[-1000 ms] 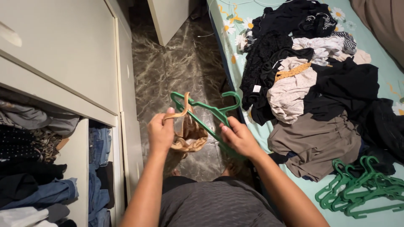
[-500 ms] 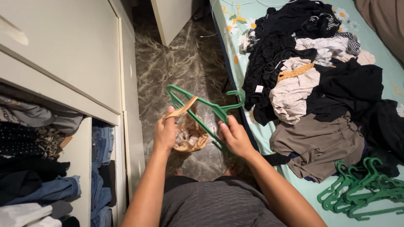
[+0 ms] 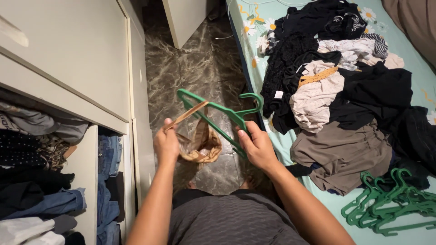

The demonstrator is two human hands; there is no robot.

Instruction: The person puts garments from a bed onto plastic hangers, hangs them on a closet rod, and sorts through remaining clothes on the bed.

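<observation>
My right hand (image 3: 257,145) grips a green plastic hanger (image 3: 218,111) near its middle, hook pointing toward the bed. My left hand (image 3: 166,144) pinches a tan strap (image 3: 187,114) of a small tan garment (image 3: 200,146) and holds it stretched over the hanger's left arm. The rest of the garment hangs bunched between my two hands, above the marble floor.
An open wardrobe (image 3: 68,113) at the left holds folded clothes and jeans (image 3: 106,181). A bed with a floral sheet (image 3: 254,31) at the right carries a pile of dark and pale clothes (image 3: 336,86) and several green hangers (image 3: 390,202). The marble floor (image 3: 195,68) runs between them.
My left hand has moved left and pulled the tan strap taut over the hanger's arm. The hanger and my right hand have barely shifted.
</observation>
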